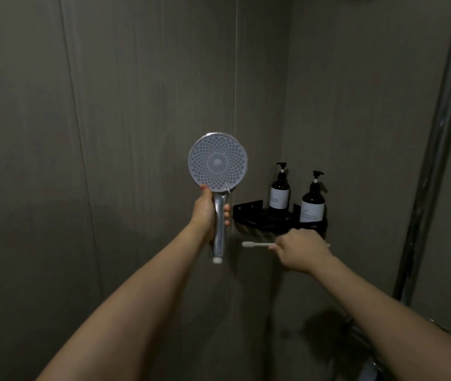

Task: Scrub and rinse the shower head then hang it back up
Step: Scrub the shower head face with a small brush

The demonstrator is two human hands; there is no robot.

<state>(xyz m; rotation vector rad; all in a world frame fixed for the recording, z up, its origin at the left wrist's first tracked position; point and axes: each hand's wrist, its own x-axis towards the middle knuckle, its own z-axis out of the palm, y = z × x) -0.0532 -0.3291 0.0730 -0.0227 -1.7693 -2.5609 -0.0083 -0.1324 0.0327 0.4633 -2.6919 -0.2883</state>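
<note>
A round shower head with a pale nozzle face and a chrome handle stands upright, its face turned toward me. No hose shows at its lower end. My left hand is shut around the handle just under the face. To the right and lower, my right hand grips a white toothbrush held level, with its bristle end pointing left toward the handle. The brush is apart from the shower head.
A black corner shelf on the grey wall carries two dark pump bottles just above my right hand. A chrome riser pipe runs up the right side, with chrome fittings low at the right.
</note>
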